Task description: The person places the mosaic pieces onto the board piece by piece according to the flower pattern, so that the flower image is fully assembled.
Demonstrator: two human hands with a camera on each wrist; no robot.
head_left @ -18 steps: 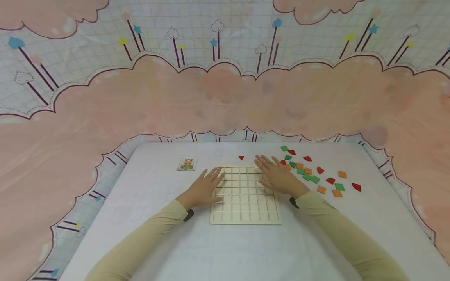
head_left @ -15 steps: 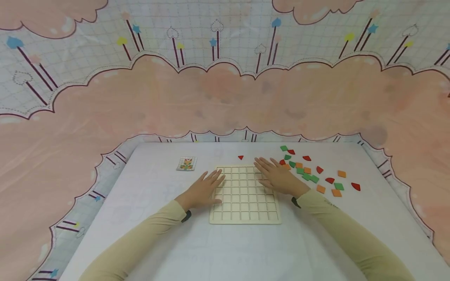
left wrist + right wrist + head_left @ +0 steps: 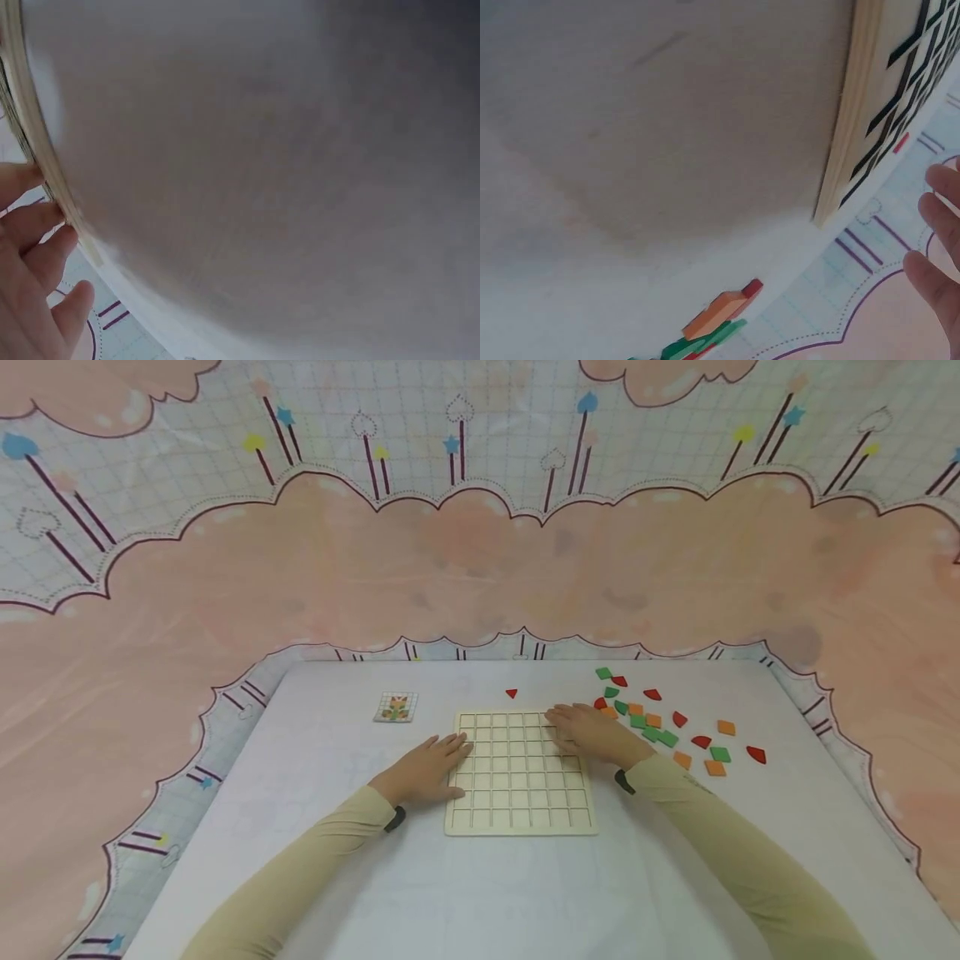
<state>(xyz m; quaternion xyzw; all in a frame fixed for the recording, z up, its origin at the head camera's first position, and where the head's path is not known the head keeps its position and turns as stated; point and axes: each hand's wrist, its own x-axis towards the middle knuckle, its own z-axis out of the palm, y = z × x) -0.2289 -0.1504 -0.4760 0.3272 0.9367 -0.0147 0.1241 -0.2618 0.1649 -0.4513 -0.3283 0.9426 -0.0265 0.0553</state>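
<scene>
In the head view, cannot see the far right corner of the board (image 3: 521, 783) under the right grip (image 3: 600, 733), nor some left edge under the left grip (image 3: 422, 771). Cannot make out fine detail on the card (image 3: 395, 707). Cannot follow either sleeve (image 3: 292, 864) past the bottom edge.

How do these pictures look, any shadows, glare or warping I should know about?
Head view: soft light, faint shadows beside the sleeves, no harsh glare; left wrist view: the table lies dim under a broad shadow, darkest at upper right, showing little detail; right wrist view: similar shadow, and the board looks steeply foreshortened.
</scene>
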